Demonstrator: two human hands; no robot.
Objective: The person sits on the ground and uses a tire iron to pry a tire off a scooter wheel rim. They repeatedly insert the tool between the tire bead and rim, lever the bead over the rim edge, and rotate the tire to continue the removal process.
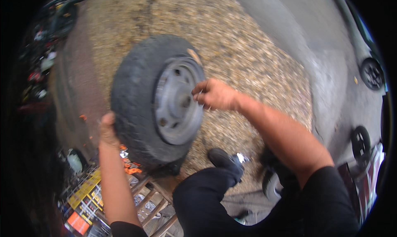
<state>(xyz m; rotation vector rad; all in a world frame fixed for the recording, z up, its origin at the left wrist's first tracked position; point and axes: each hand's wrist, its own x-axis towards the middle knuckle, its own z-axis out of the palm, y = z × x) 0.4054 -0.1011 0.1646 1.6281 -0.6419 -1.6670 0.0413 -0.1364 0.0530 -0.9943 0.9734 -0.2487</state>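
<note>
A car wheel [140, 84] with a worn black tyre and a grey steel rim [175, 98] stands tilted in front of me. My left hand [108, 131] grips the tyre's left side; its thumb shows, while the other fingers are hidden behind the rubber. In front of the rim's right edge is my right hand [216, 95], with bent fingers drawn together. Blur hides whether something small is pinched there. A tan mark [193, 55] shows on the tyre's upper right.
Pebbly ground [248, 63] lies beyond the wheel, bordered by grey concrete [297, 30]. A wooden slatted frame [144, 202] and yellow-and-black packages [84, 189] are at lower left. My shoe [220, 157] is near the wheel. Blurred clutter lines the left; vehicle wheels [372, 73] show at far right.
</note>
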